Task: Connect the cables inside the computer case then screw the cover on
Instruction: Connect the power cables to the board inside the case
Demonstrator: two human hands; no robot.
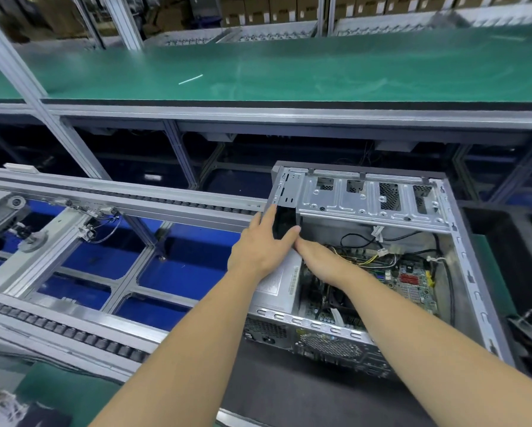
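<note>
Grey metal computer case point(461, 241) is lying on its side on a dark mat point(289, 389), cover off, circuit board point(409, 282) and loose cables point(363, 241) showing inside. Left hand point(260, 249) is resting flat against the case's left edge near the drive cage point(369, 201), fingers straight, gripping nothing. Right hand point(320, 260) is reaching down into the case beside the power supply point(280, 282); its fingers are hidden behind the left hand, so grip cannot be told. Roller conveyor point(73, 328) is running to the left, green belt point(289, 69) beyond.
</note>
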